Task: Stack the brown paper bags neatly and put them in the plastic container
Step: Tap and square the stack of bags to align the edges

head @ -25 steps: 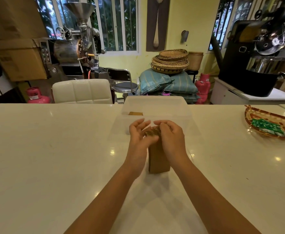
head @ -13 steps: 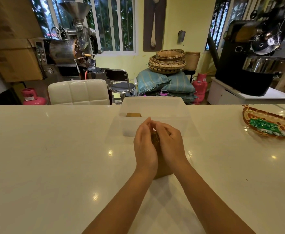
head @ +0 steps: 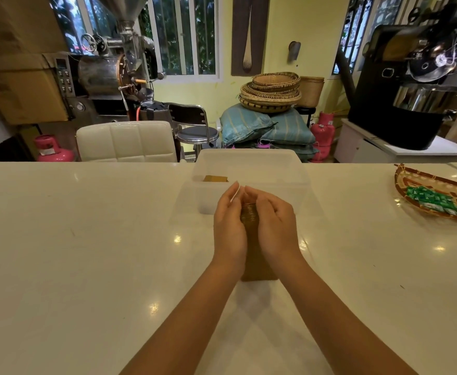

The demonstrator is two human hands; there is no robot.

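Head view: both hands press flat against the sides of a stack of brown paper bags (head: 254, 255) standing upright on the white table (head: 86, 239). The left hand (head: 228, 228) lies along the stack's left side, the right hand (head: 274, 226) along its right side, palms facing each other and fingertips nearly meeting above the top edge. Just beyond the hands sits the plastic container (head: 251, 169), with another brown bag (head: 216, 179) inside near its left wall. A woven tray (head: 422, 180) holding green packets (head: 435, 200) rests at the table's far right.

Coffee roastery: drum roasters (head: 113, 71), stacked sacks (head: 268, 128), gas cylinders (head: 51, 150).
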